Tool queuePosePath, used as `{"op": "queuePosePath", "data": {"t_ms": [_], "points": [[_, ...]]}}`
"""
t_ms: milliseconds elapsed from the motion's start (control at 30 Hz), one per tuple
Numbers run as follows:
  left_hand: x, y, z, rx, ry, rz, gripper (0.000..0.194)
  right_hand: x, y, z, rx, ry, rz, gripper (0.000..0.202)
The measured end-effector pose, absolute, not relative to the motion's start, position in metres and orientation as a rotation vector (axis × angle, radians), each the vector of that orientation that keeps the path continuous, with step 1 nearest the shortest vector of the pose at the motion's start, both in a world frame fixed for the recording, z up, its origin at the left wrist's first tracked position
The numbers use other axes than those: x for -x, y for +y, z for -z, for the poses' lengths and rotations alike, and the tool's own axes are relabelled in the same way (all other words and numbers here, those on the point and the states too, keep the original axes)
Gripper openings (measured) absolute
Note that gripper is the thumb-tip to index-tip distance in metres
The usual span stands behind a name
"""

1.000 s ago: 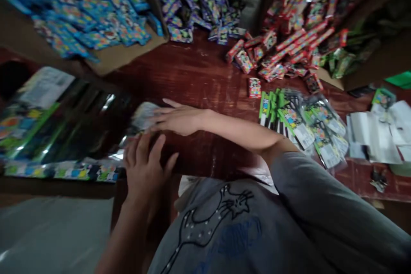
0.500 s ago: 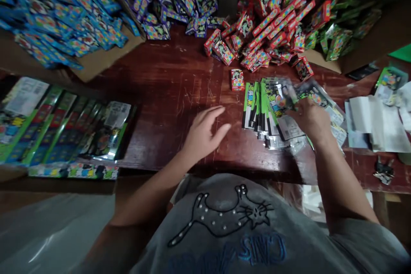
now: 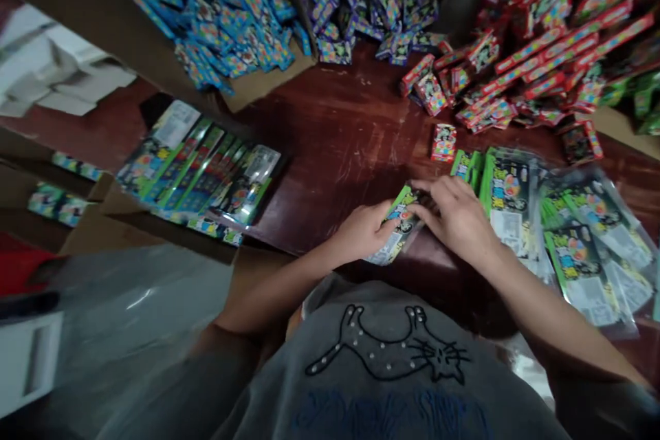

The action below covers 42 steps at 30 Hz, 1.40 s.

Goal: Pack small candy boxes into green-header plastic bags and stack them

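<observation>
Holding a green-edged printed pouch [image 3: 392,245] at the table's [image 3: 330,158] near middle, left hand [image 3: 361,232] clasping its left side, right hand [image 3: 460,221] pinching its far right edge, similar pouches [image 3: 511,210] lying right

Dim light falls on a scratched, reddish-brown table [image 3: 330,130].

The desk [image 3: 330,151] looks like scuffed, glossy wood. Shiny plastic forms the held pouch [image 3: 392,244], the flat pouches [image 3: 580,271] at right and the packs [image 3: 201,161] at left. The far carton [image 3: 260,88] is matt cardboard, the near shirt [image 3: 371,320] matt cloth.
</observation>
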<state>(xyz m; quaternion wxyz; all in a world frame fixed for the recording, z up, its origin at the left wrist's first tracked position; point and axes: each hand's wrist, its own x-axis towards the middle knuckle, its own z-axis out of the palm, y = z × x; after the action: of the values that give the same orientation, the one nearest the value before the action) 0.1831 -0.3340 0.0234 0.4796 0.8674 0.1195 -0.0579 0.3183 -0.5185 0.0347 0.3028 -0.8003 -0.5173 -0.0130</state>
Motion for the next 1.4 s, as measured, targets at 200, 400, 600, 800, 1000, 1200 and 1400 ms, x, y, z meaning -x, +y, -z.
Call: {"op": "queuePosePath", "data": {"t_ms": [200,400,600,800,1000,1200,1400], "points": [[-0.17,-0.316,-0.026,-2.047,0.409,0.048,0.02,-0.314,-0.488,-0.032,2.087,-1.408,0.12,0.051],[-0.164,-0.309,-0.015,-1.943,0.526,0.011,0.026,-0.312,-0.463,-0.035,2.016,-1.48,-0.002,0.04],[-0.163,-0.304,-0.015,-1.859,0.62,-0.084,0.022,-0.298,-0.448,-0.034,2.11,-1.422,0.074,0.029],[-0.155,-0.293,-0.028,-2.042,0.642,-0.147,0.022,-0.297,-0.438,-0.032,1.96,-1.417,0.061,0.028],[-0.147,-0.292,-0.032,-2.123,0.66,-0.131,0.023,-0.301,-0.43,-0.038,1.857,-1.474,-0.049,0.021],[-0.144,-0.292,-0.037,-2.116,0.638,-0.214,0.026,-0.305,-0.424,-0.043,1.849,-1.472,0.021,0.033],[-0.145,-0.293,-0.036,-2.12,0.718,-0.213,0.02,-0.296,-0.421,-0.04,1.956,-1.495,0.105,0.034]]}}
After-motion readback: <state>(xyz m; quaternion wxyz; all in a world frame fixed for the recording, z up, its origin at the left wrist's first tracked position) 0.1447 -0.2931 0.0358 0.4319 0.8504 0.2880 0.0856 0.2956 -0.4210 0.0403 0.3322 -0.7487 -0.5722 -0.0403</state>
